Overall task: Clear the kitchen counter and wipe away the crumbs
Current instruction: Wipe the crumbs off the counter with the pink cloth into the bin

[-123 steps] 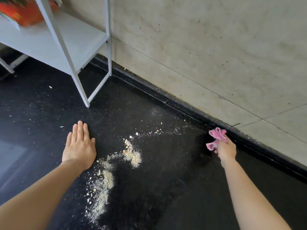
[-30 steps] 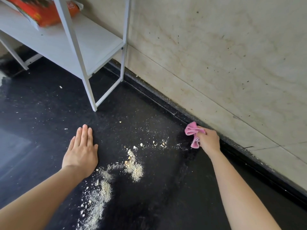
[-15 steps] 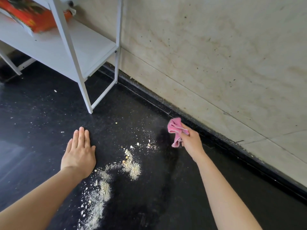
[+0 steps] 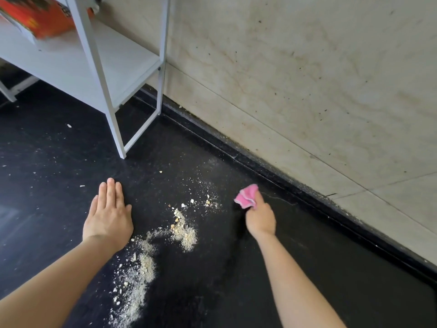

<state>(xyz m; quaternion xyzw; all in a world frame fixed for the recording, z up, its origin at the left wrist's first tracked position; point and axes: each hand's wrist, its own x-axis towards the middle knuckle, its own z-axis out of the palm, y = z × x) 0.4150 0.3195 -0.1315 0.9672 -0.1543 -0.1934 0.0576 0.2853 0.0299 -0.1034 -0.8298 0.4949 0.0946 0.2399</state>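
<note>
Black counter (image 4: 307, 268) bears pale crumbs (image 4: 183, 233); right hand (image 4: 260, 218) grips bunched pink cloth (image 4: 247, 199), left hand (image 4: 107, 216) flat, open.

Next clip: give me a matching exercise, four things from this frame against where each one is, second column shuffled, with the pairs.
Things
1. pink cloth
2. left hand
3. orange packet
4. crumbs

Places
A. on the white shelf
B. spread on the black counter between the hands
C. bunched in the right hand
D. flat on the counter, palm down

Pairs: 1-C, 2-D, 3-A, 4-B
</note>
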